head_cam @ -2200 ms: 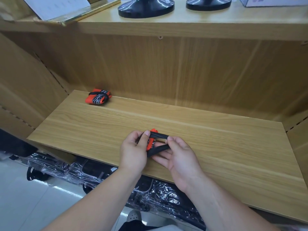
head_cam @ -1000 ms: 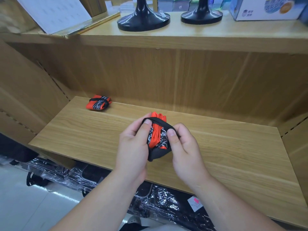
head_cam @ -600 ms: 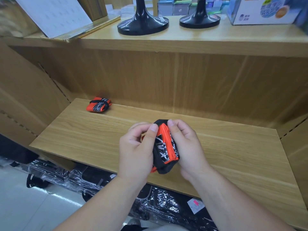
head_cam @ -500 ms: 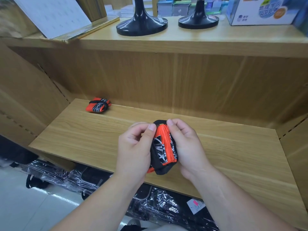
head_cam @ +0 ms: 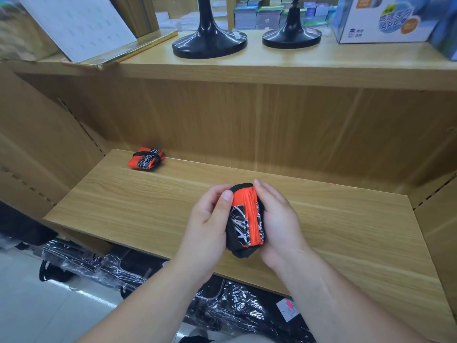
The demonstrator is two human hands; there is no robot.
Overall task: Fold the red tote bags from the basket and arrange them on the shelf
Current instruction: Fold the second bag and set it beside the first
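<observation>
Both hands hold a folded red tote bag (head_cam: 246,220) with black trim and a white scribble print, lifted just above the wooden shelf (head_cam: 346,229). My left hand (head_cam: 210,220) grips its left side, thumb on the red fabric. My right hand (head_cam: 277,219) curls round its right side, fingers at the top edge. A black strap wraps over the bundle's top and bottom. A second folded red tote bag (head_cam: 146,160), bound by its black strap, lies at the shelf's back left corner. The basket is out of view.
An upper shelf (head_cam: 272,68) overhangs the back, carrying two black round stands (head_cam: 210,43), a leaning white sheet in a gold frame (head_cam: 81,28) and a blue-and-white box (head_cam: 380,18). Wooden side walls close both ends. Plastic-wrapped black items (head_cam: 222,305) lie below.
The bundle rose off the shelf and was turned upright between my hands, and the black strap went round it. Over the last half second it barely moved.
</observation>
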